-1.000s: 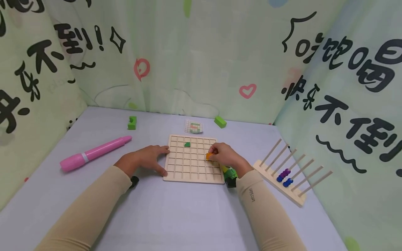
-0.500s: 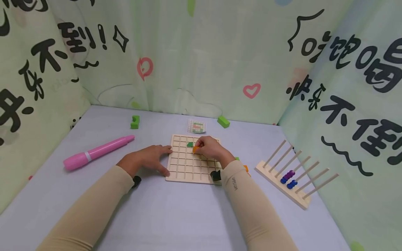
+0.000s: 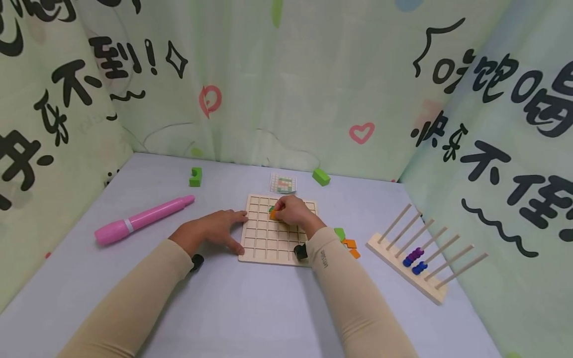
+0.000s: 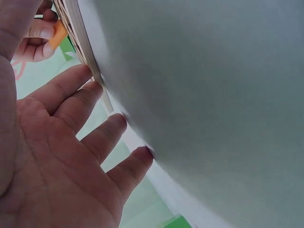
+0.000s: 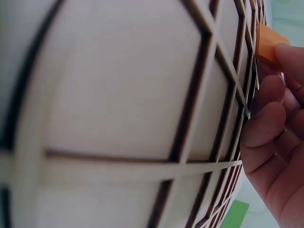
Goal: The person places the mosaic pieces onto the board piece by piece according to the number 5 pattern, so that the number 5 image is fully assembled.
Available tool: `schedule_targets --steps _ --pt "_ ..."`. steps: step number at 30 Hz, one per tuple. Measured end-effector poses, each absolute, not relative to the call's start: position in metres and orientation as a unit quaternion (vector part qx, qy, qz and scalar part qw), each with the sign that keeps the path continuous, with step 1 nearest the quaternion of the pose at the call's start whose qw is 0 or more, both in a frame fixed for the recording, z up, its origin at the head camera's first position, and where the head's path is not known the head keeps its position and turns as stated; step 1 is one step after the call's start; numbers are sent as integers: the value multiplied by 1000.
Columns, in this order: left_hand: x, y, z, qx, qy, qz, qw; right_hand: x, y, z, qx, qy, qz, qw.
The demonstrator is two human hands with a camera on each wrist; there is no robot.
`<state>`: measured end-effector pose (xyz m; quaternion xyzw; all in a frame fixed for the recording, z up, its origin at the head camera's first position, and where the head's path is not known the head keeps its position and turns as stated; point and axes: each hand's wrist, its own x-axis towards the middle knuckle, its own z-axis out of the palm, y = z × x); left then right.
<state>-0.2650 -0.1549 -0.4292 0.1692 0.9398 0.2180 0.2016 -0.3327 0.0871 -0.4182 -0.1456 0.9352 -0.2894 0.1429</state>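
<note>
Over the far middle of the wooden grid board [image 3: 268,238] I have my right hand [image 3: 293,213] curled, its fingertips pinching a small orange piece [image 3: 272,215]. I can see that piece sitting low over the cells of the second row from the far edge, just beside a small green piece [image 3: 271,208] already lying in the board. From the right wrist view the orange piece [image 5: 267,43] looks wedge-like, one corner aimed away from my fingers toward the board's ribs, but I cannot tell its long axis, since too little of it shows. Whether it touches the board yet I also cannot tell.

My right forearm comes in from the near right, crossing the board's near right corner, wrist bent slightly left. My left hand [image 3: 210,229] lies flat on the table, fingers straight and spread, fingertips [image 4: 90,88] against the board's left edge, gripping nothing.

Right of the board, loose green and orange pieces [image 3: 346,241] lie near my right sleeve, and further right stands a wooden abacus rack [image 3: 414,261] with purple and blue beads. At far left lies a pink marker [image 3: 143,220], pointing far-right. Beyond the board are a small pattern card [image 3: 283,183] and two green blocks [image 3: 195,176].
</note>
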Motion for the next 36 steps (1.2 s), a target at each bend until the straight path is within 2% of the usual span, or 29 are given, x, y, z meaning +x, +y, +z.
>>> schedule_targets --steps 22,36 --pt "-265 -155 -428 165 939 220 205 -331 70 -418 -154 963 -179 127" --pt "-265 -152 -428 159 941 213 208 -320 90 -409 -167 953 -217 132"
